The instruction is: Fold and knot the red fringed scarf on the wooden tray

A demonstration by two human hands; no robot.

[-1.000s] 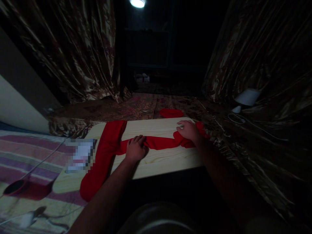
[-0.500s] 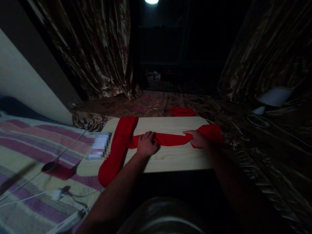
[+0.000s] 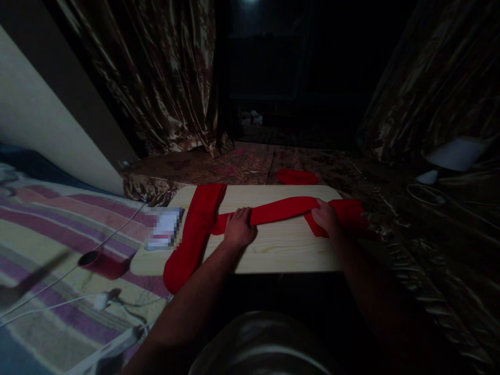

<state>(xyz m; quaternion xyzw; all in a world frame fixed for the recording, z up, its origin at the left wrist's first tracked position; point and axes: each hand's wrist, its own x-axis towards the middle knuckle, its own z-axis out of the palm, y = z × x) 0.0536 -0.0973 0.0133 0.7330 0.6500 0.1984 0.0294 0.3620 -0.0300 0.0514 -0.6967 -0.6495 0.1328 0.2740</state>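
A long strip of red cloth point(image 3: 279, 210), possibly a scarf, runs across a pale wooden board point(image 3: 281, 255). My left hand point(image 3: 239, 229) lies over it near the middle, with fingers bent down and closed on the strip. My right hand point(image 3: 325, 216) grips the strip farther right, fingers and thumb wrapped round it, holding it taut and slightly raised. Past that hand more red cloth point(image 3: 349, 213) spreads over the board's right edge. A folded red band point(image 3: 191, 234) crosses the left part, meeting the strip; whether they are one piece I cannot tell.
A blurred-out white item point(image 3: 166, 228) lies at the board's left. On the striped bedding point(image 3: 50, 234) are a dark red cylinder point(image 3: 105, 264), white cables and a power strip point(image 3: 107, 351). Another red item point(image 3: 297, 177) sits behind the board. A lamp point(image 3: 455, 153) stands right.
My right hand has moved a little away from my left, pulling the strip straighter and lifting it on the right. My left hand stays on the cloth. The view has shifted slightly.
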